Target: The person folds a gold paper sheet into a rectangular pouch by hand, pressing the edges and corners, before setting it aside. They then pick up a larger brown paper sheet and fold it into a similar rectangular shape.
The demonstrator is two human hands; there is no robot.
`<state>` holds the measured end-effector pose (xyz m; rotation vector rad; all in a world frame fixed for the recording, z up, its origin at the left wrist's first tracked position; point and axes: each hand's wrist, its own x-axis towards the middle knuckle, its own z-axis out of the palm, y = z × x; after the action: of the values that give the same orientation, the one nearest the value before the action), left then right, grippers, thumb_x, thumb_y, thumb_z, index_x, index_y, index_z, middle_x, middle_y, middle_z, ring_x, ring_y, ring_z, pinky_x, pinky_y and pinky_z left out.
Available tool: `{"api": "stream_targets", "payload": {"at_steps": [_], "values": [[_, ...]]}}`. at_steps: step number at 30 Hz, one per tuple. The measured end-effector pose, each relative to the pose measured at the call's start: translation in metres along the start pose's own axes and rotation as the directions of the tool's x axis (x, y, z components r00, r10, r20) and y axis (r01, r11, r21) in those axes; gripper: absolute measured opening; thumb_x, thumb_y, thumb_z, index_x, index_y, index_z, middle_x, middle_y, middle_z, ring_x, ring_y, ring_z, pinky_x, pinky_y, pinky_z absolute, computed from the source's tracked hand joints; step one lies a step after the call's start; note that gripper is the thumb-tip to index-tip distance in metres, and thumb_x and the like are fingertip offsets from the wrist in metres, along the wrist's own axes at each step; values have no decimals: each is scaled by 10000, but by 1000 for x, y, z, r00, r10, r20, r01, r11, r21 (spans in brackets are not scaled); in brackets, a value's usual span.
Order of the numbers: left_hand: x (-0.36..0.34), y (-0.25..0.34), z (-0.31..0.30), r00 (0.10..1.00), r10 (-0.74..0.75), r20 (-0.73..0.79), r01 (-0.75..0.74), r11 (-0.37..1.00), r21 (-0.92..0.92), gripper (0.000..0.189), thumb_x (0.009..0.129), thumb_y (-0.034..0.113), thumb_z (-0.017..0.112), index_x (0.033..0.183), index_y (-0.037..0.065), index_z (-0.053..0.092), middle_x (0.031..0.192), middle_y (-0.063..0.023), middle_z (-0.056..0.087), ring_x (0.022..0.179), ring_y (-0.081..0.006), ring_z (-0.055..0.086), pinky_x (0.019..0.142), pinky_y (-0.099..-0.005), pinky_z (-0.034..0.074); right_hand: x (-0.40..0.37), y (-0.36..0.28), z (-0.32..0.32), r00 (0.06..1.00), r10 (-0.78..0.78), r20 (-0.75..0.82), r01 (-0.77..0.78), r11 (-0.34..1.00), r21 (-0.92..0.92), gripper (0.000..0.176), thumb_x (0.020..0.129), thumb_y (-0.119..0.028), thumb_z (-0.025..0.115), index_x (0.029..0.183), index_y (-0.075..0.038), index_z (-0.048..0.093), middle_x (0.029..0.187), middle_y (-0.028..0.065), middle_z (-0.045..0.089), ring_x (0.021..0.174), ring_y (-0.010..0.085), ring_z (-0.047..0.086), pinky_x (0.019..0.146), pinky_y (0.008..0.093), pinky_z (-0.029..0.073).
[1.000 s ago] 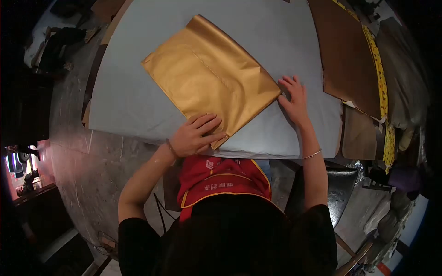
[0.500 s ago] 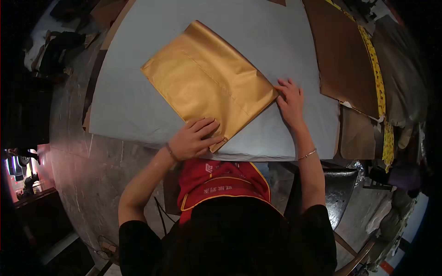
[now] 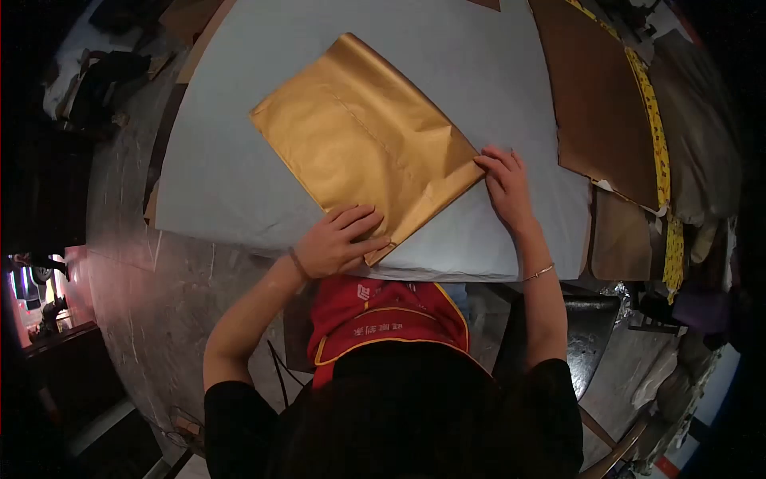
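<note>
A gold sheet of foil-like paper (image 3: 335,136), folded over on itself, lies at a slant on the pale-covered table. Along its lower right side runs a narrow folded strip. My left hand (image 3: 339,239) rests on the near corner, fingers laid over the gold surface and thumb pointing right along the lower edge. At the right corner, my right hand (image 3: 507,184) has its fingertips closed on the sheet's edge. Creases cross the gold surface between the two hands.
Pale blue-grey covering (image 3: 215,176) spreads over the table. Brown cardboard (image 3: 594,104) lies on the right, bordered by yellow printed tape (image 3: 658,152). A black stool seat (image 3: 590,327) stands below the table's right front edge. I wear a red apron (image 3: 391,311).
My right hand's fingers have come together on the right corner, and the strip along the lower right edge looks more turned over. My left hand has stayed in place.
</note>
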<state>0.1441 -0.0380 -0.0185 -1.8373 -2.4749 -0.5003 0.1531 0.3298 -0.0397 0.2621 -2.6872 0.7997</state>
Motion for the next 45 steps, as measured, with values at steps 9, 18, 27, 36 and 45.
{"api": "stream_targets", "payload": {"at_steps": [9,18,27,36,45], "values": [[1,2,-2,1000,-25,-5,25,1000,-10,577,720,201,696,1282,227,569,1367,-72,482,1286,-271,433,1060,-421,357,-2,-19,-7,996,-66,58,73,987,-140,334,868,-140,533,1192,-112,611,1321,90,531,1236,264,498,1091,548,248],[2,2,-1,1000,-25,-15,26,1000,5,621,669,200,718,1271,242,576,1366,-63,479,1277,-259,442,1051,-412,361,1,-46,2,910,-114,398,247,922,-300,562,978,-491,364,1440,-175,401,1540,122,272,1425,288,243,1176,483,111],[0,0,5,999,-17,-35,15,999,-40,584,682,191,718,1250,236,591,1369,-66,474,1282,-276,438,1052,-429,365,-1,-64,22,969,-23,246,82,969,-232,650,841,-489,596,1344,-95,476,1498,178,314,1411,393,211,1154,532,110],[0,1,0,999,-15,-29,15,1000,-17,596,683,194,708,1264,245,583,1374,-67,470,1295,-270,425,1063,-428,358,-2,-67,29,975,-58,214,112,962,-248,592,913,-529,487,1380,-164,472,1482,164,340,1419,372,209,1141,584,72],[-1,0,4,998,4,-61,-2,1000,23,610,682,204,720,1273,250,574,1368,-70,471,1285,-272,432,1067,-431,356,-1,-71,24,954,-157,254,216,951,-223,472,946,-408,485,1340,-150,514,1457,121,399,1369,328,328,1137,569,120]]}}
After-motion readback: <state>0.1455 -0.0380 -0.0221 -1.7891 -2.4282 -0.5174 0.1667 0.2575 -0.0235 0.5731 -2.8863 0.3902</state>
